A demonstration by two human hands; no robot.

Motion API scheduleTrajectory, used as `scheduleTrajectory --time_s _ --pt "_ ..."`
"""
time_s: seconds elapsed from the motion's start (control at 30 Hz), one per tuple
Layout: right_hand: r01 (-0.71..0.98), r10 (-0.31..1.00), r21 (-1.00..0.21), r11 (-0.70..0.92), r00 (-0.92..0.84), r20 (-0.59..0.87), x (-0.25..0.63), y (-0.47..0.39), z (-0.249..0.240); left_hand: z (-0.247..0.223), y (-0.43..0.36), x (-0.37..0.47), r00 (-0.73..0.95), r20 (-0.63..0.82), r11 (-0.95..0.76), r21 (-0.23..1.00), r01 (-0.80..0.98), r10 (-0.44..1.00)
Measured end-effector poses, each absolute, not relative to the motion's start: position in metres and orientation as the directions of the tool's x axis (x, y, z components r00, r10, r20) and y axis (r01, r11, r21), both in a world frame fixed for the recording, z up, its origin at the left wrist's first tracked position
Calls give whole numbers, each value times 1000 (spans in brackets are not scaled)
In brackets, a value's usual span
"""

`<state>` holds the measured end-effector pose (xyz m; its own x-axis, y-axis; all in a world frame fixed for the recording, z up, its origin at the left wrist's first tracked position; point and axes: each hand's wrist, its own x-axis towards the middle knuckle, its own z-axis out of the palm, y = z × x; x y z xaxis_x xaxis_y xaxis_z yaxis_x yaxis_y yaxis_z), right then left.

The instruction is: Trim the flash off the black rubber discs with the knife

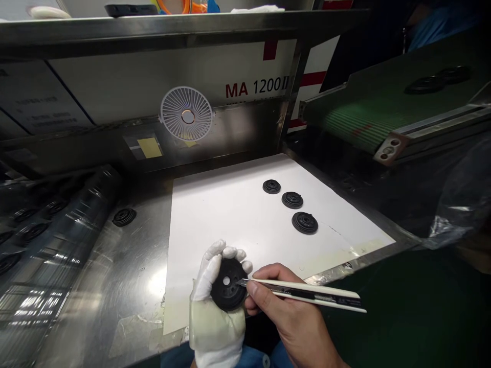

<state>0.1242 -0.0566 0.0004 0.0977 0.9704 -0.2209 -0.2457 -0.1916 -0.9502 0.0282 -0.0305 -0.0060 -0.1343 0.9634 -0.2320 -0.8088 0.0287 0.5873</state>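
Note:
My left hand (218,312), in a white glove, holds a round black plastic part (223,299) with a hole in its middle, tilted toward me. The fingers curl round its rim. Bare and closed, my right hand (286,309) grips a utility knife (310,295) with a cream and black handle. The knife's tip points left and reaches the face of the black part near its centre; whether it cuts cannot be seen. Three similar black parts, a near one (305,223), a middle one (292,200) and a far one (271,186), lie in a slanting row on the white sheet (215,209).
Another black part (124,217) lies on the metal table (130,276). At left, a clear plastic tray (72,245) holds several more. A small fan (186,113) stands at the back below a metal shelf (153,30). A green conveyor belt (356,120) at right carries black parts.

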Motion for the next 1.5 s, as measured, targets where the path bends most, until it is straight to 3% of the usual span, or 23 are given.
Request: scheduleTrajectory --time_s 0.1,0.37,0.7,1.0,1.17,1.5 --pt "-257 969 -947 -195 99 -226 123 -57 -2 -8 -35 31 -228 -142 -62 709 -703 963" --pt "-288 967 -937 -196 102 -233 122 -56 -2 3 -34 33 -189 -311 14 550 -835 931" --pt "-305 950 -923 -233 132 -283 120 -53 3 -1 -32 33 -137 -296 28 490 -871 945" --pt "-325 953 -911 -254 75 -292 121 -49 -1 -8 -32 31 -134 -290 27 491 -871 948" --pt "-351 949 -891 -289 22 -316 121 -46 -2 -16 -31 29 -186 -236 -14 584 -812 954" --pt "-332 959 -915 -230 85 -272 118 -50 -4 -19 -31 28 -187 -196 -31 605 -795 963"
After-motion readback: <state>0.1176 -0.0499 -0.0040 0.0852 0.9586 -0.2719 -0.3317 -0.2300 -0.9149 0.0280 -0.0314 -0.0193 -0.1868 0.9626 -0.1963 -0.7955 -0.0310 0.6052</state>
